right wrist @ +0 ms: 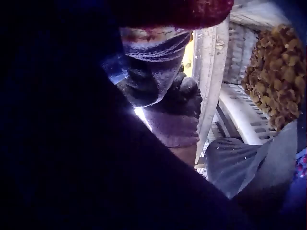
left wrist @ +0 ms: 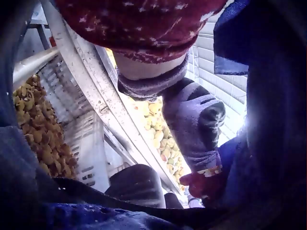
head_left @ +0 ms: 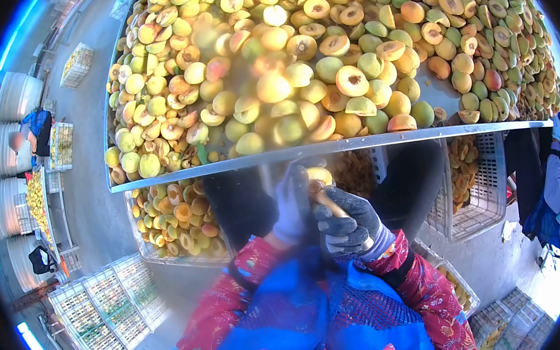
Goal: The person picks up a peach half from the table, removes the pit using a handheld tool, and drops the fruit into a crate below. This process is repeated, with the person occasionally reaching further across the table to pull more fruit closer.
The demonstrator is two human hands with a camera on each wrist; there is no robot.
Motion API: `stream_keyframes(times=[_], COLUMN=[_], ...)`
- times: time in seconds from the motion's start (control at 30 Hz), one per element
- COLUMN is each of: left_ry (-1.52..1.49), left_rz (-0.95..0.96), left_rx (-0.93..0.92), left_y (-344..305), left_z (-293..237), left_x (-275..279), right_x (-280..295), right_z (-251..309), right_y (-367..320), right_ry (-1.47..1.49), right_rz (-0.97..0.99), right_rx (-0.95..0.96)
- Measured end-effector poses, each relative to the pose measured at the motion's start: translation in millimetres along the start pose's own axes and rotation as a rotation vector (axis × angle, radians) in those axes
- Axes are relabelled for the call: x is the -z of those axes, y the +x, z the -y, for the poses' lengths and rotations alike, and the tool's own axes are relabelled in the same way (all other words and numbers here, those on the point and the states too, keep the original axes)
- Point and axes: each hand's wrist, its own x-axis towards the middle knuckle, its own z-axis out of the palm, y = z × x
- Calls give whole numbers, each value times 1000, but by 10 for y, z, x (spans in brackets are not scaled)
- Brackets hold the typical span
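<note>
While the head view is smeary right in the middle, both gloved hands are easy enough to spot, tucked close together just below the table's metal rim (head_left: 382, 139). The left hand (head_left: 291, 204), in a pale purple glove, has its fingers curled up around a yellow fruit (head_left: 320, 174). That fruit sits at 12 o'clock of the hands, just under the rim. The right hand (head_left: 353, 225), in a dark grey glove, sits at 4 o'clock of the left one and touches it. Its fingers are wrapped tight round a wooden-handled tool (head_left: 330, 204), which angles up toward the fruit at roughly 11 o'clock. I can't tell what the working end looks like, it's hidden behind the fruit and glove.

Up top, from 9 to 3 o'clock, the table carries a huge heap of halved fruit (head_left: 323, 59), yellow and green with orange centres. Under the table at 9 o'clock of the hands there's a white crate (head_left: 144, 248) holding more halves, and another crate (head_left: 487, 178) at 3 o'clock. Red floral sleeves (head_left: 433, 288) and a blue apron (head_left: 311, 317) fill 6 o'clock. The wrist views mostly show glove and dark cloth, nothing sharper.
</note>
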Motion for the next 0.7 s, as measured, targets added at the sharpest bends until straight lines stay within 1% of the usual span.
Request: stream_keyframes(times=[0.03,0.07,0.1,0.13,0.17,0.2,0.23,0.27,0.3,0.33,0.37,0.43,0.47,0.5,0.53,0.57,0.6,0.63,0.7], left_ry=[-22,27,77,204,331,502,840,977,716,443,1195,1776,1576,1376,1439,1430,1462,1467,1284], left_rz=[-34,-85,-138,-207,-282,-292,-347,-338,-424,-564,-604,-633,-548,-456,-363,-220,-97,-47,117], left_rx=[28,5,-16,-91,-165,-182,-291,-408,-75,227,179,125,61,-19,-78,2,-15,68,250], left_y=[-1,-6,-13,-5,-6,-61,-69,-122,-199,-281,-346,-251,-121,76,225,407,563,673,847], left_z=[1,30,57,174,294,390,281,111,5,-98,-181,-203,-222,-322,-231,-195,-39,85,-238], left_x=[-19,-2,16,106,218,433,665,970,1191,1412,1575,1687,1644,1488,1352,1199,1117,1009,931], right_x=[13,4,-124,-233,-291,-269,-238,-135,-28,10,17,-60,-97,-118,-113,-148,-123,-87,-64], right_z=[18,-14,-127,-209,-240,-240,-188,-78,71,164,221,229,234,209,205,206,223,246,265], right_y=[18,5,20,46,65,71,107,69,-12,-56,-108,-155,-144,-145,-152,-164,-185,-207,-248], right_ry=[7,-38,-82,-129,-36,-102,-173,-181,-192,-126,-158,-375,-421,-472,-438,-485,-478,-466,-388], right_rz=[70,-12,-95,-173,-169,-151,-118,-82,-51,-58,-103,-336,-373,-406,-399,-434,-397,-362,-290], right_rx=[-26,52,127,200,132,170,220,194,164,135,152,190,199,219,237,243,228,212,240])
